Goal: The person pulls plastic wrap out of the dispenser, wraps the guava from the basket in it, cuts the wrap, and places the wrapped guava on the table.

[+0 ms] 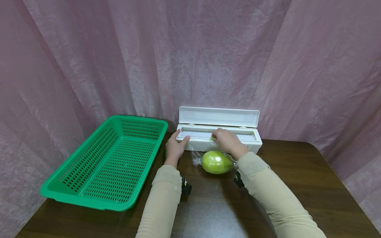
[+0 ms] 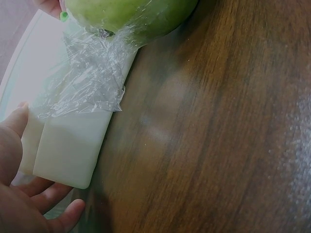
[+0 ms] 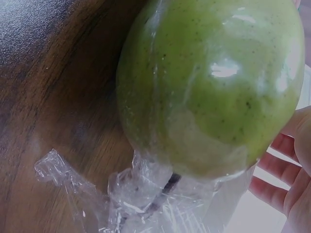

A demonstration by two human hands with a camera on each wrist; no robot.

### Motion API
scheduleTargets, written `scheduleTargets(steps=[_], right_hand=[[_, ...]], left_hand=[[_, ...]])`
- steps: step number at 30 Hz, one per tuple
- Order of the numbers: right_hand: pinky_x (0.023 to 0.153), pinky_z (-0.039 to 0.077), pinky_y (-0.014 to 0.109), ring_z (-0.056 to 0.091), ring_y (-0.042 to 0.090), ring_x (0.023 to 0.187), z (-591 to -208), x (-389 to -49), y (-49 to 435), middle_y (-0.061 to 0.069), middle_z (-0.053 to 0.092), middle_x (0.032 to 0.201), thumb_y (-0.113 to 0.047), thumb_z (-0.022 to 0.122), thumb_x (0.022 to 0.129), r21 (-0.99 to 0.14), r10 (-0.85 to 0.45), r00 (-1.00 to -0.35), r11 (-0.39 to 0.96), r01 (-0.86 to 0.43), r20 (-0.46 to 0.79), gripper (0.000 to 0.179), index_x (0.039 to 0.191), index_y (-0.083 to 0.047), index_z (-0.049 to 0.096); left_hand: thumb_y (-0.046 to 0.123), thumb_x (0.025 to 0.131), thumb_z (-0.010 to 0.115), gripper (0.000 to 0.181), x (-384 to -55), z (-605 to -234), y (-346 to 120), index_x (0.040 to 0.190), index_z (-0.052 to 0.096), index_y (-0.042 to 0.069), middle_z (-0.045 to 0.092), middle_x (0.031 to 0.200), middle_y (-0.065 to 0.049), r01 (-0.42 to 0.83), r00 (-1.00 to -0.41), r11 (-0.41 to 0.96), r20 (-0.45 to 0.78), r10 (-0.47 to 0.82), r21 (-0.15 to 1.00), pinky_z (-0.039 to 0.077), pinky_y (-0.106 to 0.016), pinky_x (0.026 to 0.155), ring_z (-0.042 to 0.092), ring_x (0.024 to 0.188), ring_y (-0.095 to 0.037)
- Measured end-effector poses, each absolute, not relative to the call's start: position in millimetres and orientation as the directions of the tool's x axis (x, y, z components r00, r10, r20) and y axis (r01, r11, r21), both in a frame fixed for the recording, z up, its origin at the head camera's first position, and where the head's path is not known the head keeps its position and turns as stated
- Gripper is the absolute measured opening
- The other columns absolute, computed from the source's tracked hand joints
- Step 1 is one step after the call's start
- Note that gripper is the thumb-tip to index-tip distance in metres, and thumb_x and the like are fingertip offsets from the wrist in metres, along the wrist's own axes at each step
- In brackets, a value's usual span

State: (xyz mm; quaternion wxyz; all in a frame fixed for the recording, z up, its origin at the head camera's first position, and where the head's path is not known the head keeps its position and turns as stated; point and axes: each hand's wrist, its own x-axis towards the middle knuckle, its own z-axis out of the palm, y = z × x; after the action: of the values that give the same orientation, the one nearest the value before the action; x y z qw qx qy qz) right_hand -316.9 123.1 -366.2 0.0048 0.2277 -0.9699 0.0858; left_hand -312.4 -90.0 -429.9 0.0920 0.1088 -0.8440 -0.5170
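Note:
A long white cling film dispenser [image 1: 257, 138] lies on the table with its lid [image 1: 218, 116] raised. My left hand [image 1: 174, 147] holds its left end, thumb along the top edge and fingers around the end. My right hand [image 1: 227, 140] pinches a small green slide cutter [image 2: 63, 16] at the dispenser's front edge, near the middle. Just in front of the dispenser is a green papaya-like fruit [image 1: 216, 162] wrapped in clear film. Crumpled cling film [image 2: 95, 73] trails from its left end over the dispenser's front; more film [image 3: 146, 194] bunches around a dark stem.
A large green slotted basket [image 1: 119, 165] stands to the left on the dark wooden table [image 1: 297, 178]. Behind everything hangs a pink curtain [image 1: 190, 59]. Dark wrist cameras are strapped below both sleeves, the right one close to the fruit.

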Motion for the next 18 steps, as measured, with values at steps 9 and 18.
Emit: scheduleTargets(steps=[9, 18], right_hand=[[0.087, 0.051, 0.042, 0.061, 0.024, 0.101, -364.1, -315.2, 124.0, 0.008, 0.062, 0.109, -0.021, 0.054, 0.096, -0.171, -0.442, -0.896, 0.88, -0.443, 0.047, 0.024, 0.114, -0.007, 0.062], [0.087, 0.051, 0.042, 0.061, 0.024, 0.1, -363.7, -315.7, 126.5, 0.007, 0.062, 0.108, -0.021, 0.054, 0.096, -0.18, -0.445, -0.895, 0.877, -0.445, 0.046, 0.023, 0.113, -0.008, 0.062]], left_hand=[[0.047, 0.085, 0.066, 0.065, -311.2, -429.4, -89.9, 0.142, 0.044, 0.025, 0.043, 0.147, -0.005, -0.084, -0.961, 0.433, 0.041, -0.273, 0.897, 0.034, -0.044, 0.11, 0.037, 0.137, -0.028], [0.048, 0.085, 0.065, 0.065, -312.2, -430.8, -89.8, 0.142, 0.044, 0.026, 0.043, 0.147, -0.005, -0.084, -0.961, 0.442, 0.044, -0.271, 0.893, 0.034, -0.045, 0.11, 0.037, 0.137, -0.028]])
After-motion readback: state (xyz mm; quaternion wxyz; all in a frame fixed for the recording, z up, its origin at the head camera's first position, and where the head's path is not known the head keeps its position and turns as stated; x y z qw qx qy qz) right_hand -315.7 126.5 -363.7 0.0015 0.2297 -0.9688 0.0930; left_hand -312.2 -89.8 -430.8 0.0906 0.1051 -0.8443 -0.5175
